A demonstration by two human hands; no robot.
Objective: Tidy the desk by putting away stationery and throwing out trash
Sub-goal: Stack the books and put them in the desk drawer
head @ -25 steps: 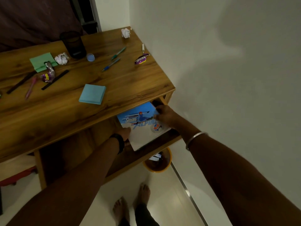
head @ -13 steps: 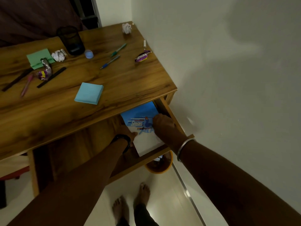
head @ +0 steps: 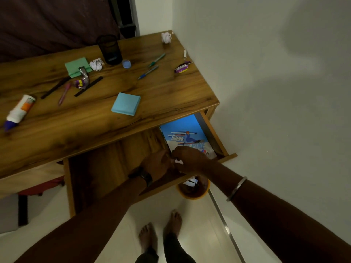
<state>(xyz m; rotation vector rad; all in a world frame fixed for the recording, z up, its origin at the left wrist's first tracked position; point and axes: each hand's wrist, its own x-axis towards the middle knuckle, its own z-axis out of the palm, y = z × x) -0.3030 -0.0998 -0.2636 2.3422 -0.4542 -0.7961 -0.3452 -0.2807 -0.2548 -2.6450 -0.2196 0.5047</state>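
Desk (head: 106,128) stands cluttered, apparently against a white wall (head: 266,92).

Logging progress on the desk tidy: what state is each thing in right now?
Drawer: pulled open.
Skiing book: flat inside the drawer.
Pen holder: upright; contents not visible.
Glue bottle: lying on its side.
Orange bin: on the floor, holding trash.
Left hand, right hand: at the book's near edge.

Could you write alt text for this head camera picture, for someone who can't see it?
Both hands, left hand and right hand, rest on a blue notebook in an open drawer under a wooden desk littered with pens, sticky notes and wrappers.
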